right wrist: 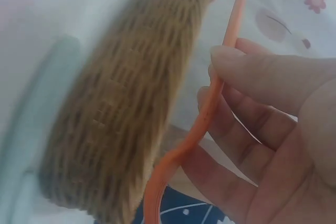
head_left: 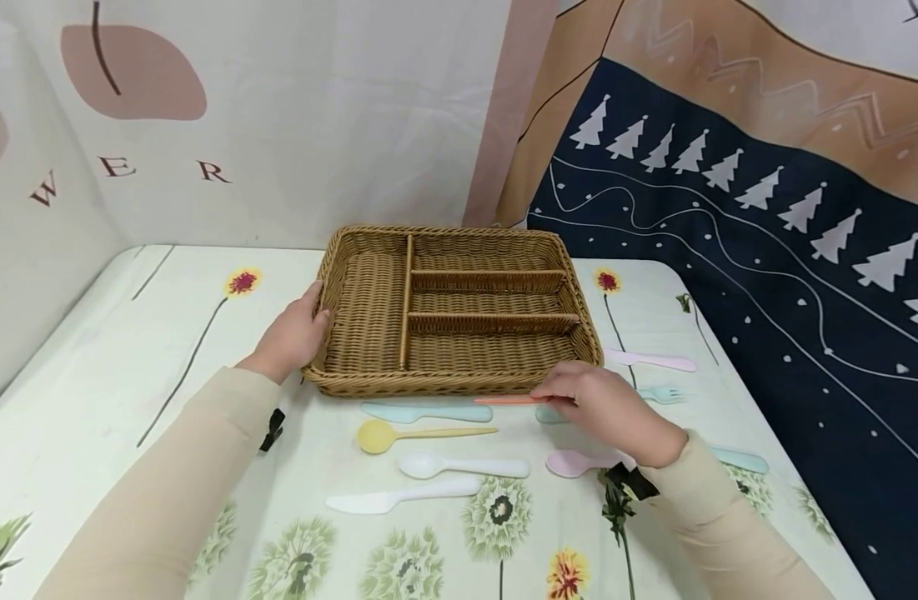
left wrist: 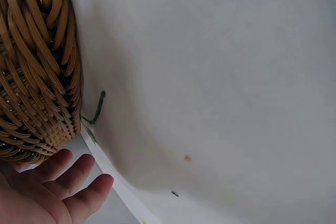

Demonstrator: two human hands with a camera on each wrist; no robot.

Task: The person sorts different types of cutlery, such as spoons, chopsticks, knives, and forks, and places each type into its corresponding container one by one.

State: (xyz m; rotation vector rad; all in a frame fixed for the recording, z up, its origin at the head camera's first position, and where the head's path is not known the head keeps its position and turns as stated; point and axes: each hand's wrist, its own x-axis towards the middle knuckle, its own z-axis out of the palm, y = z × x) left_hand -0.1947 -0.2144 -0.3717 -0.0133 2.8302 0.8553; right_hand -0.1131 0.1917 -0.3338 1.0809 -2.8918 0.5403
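A wicker basket (head_left: pixel 364 308) with divided compartments, all bare inside, stands toward the back of the table. My left hand (head_left: pixel 289 333) holds its left rim, thumb over the edge; in the left wrist view several fingers (left wrist: pixel 79 174) stretch loosely beside the woven wall (left wrist: pixel 39 66). Just in front of the basket's near side, my right hand (head_left: pixel 604 408) pinches an orange piece of cutlery (head_left: pixel 507 400) between thumb and fingers. Its slim, tapering handle (right wrist: pixel 236 14) shows in the right wrist view, while its other end runs out of frame, so I cannot tell its kind.
Before the basket lie a light blue knife (head_left: pixel 421 412), yellow spoon (head_left: pixel 376 436), white spoon (head_left: pixel 424 465), white knife (head_left: pixel 361 502) and pink spoon (head_left: pixel 569 463). To the right are a pink handle (head_left: pixel 657 360), a blue fork (head_left: pixel 663 395) and a blue handle (head_left: pixel 739 459). Printed curtains hang behind.
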